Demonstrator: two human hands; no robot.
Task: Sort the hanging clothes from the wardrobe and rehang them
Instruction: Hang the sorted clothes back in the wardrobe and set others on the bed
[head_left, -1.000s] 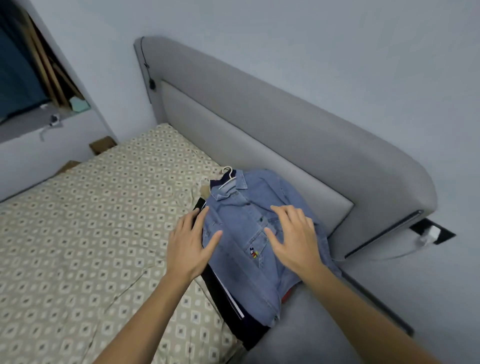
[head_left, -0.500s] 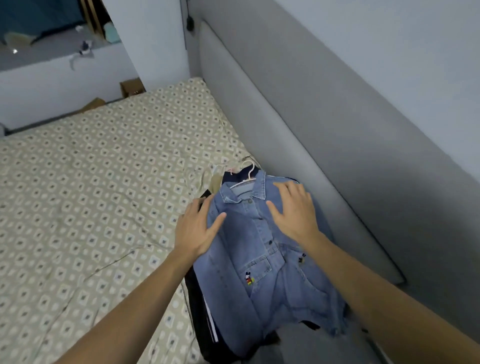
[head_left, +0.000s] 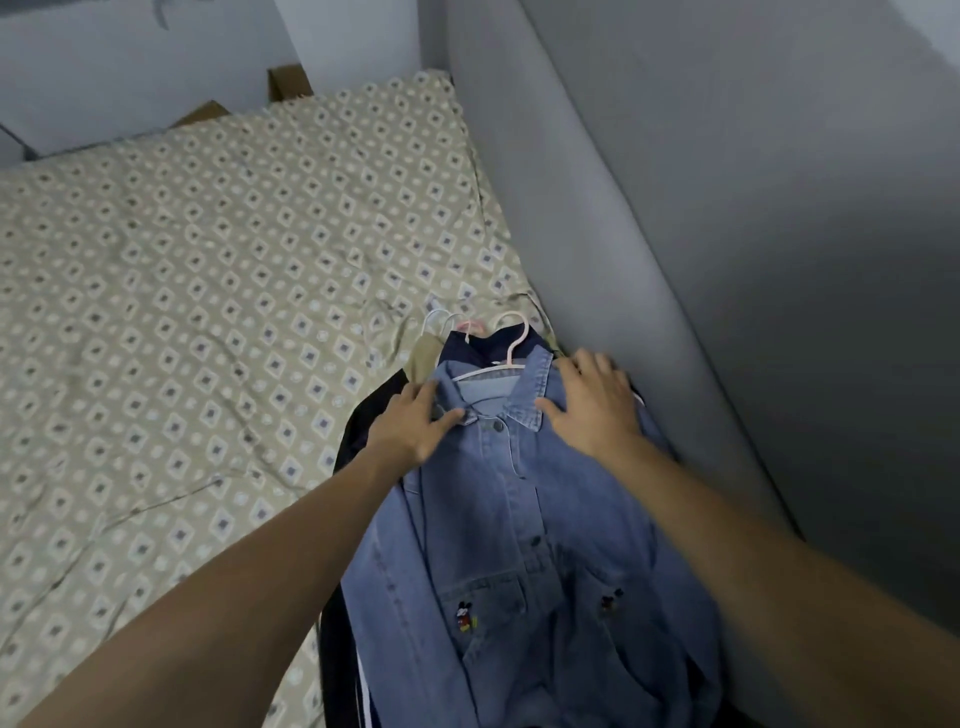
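Observation:
A blue denim shirt (head_left: 514, 545) on a pale pink hanger (head_left: 511, 345) lies on top of a pile of hung clothes on the bed, close to the headboard. Under it show a navy garment (head_left: 470, 348), a beige one (head_left: 423, 356) and a black one (head_left: 358, 421), with more hanger hooks (head_left: 441, 319) sticking out at the top. My left hand (head_left: 415, 423) rests flat on the shirt's left shoulder by the collar. My right hand (head_left: 592, 400) lies flat on the right shoulder, fingers spread.
The bed (head_left: 208, 312) with a beige diamond-patterned sheet stretches to the left. A grey padded headboard (head_left: 623, 234) runs along the right side of the pile. Cardboard boxes (head_left: 288, 85) stand past the far end of the bed.
Both hands have slid up the denim shirt from its chest to the shoulders beside the collar. The camera has moved closer and tilted further down.

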